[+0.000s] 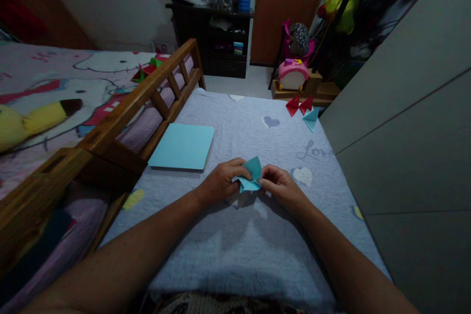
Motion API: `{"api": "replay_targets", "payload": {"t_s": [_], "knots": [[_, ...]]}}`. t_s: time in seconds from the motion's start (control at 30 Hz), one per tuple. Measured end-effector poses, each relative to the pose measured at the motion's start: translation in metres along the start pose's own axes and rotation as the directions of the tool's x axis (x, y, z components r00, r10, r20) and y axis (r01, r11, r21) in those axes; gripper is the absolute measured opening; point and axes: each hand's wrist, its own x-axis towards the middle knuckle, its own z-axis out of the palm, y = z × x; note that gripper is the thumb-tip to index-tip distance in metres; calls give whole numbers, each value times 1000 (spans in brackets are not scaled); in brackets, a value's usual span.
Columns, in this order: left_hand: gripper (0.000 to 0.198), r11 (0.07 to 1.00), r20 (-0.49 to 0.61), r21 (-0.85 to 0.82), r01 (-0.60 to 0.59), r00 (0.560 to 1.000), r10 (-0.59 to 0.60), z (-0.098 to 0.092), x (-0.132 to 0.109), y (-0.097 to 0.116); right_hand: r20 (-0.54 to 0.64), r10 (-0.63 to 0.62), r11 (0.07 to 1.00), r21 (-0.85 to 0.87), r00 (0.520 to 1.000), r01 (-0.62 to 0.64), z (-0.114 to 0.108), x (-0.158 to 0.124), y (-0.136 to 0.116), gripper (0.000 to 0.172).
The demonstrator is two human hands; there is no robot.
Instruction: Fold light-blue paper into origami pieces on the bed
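Note:
A small piece of light-blue folded paper (253, 169) is held between my two hands, above the bed's patterned sheet. My left hand (225, 180) grips its left side, with the thumb lying over the paper. At its right edge my right hand (280, 185) pinches a corner between thumb and fingertips. The paper is partly opened out, with one flap standing up and creases along the lower part. Left of my hands lies a stack of flat light-blue square paper (182, 147). Far right on the sheet stand red folded paper pieces (293, 106) and a light-blue folded piece (311, 118).
A wooden bed rail (147, 103) runs along the left, with another bed and a yellow plush toy (37, 120) beyond it. Pale cabinet doors (412, 132) border the right side. A dark cabinet (213, 39) and a pink toy case (293, 74) stand past the bed's far edge.

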Motion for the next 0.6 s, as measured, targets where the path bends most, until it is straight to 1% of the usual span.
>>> {"api": "replay_targets", "payload": {"t_s": [0.2, 0.3, 0.37, 0.4, 0.43, 0.53, 0.6], "knots": [[33, 995, -31, -84, 59, 998, -62, -2, 1, 3, 33, -3, 998, -55, 999, 5, 2, -1, -3, 26], [27, 994, -36, -81, 76, 996, -79, -1, 1, 5, 2, -20, 995, -99, 1000, 21, 3, -1, -2, 22], [21, 994, -67, -75, 80, 994, -85, 1, 1, 6, -28, -31, 990, -139, 999, 27, 4, -1, -1, 20], [23, 993, -97, -78, 88, 991, -96, 3, 0, 6, -46, -35, 987, -159, 998, 27, 5, -1, 0, 18], [31, 990, -136, -89, 107, 984, -118, 5, 0, 6, -67, -37, 985, -174, 997, 25, 5, -1, 1, 17], [72, 961, -241, -185, 204, 939, -246, 12, -1, 4, -137, -36, 985, -171, 990, 12, 6, -1, 3, 18], [83, 926, -225, -263, 271, 916, -332, 16, -1, 2, -175, -22, 991, -137, 984, -2, 7, -1, 3, 21]]}}
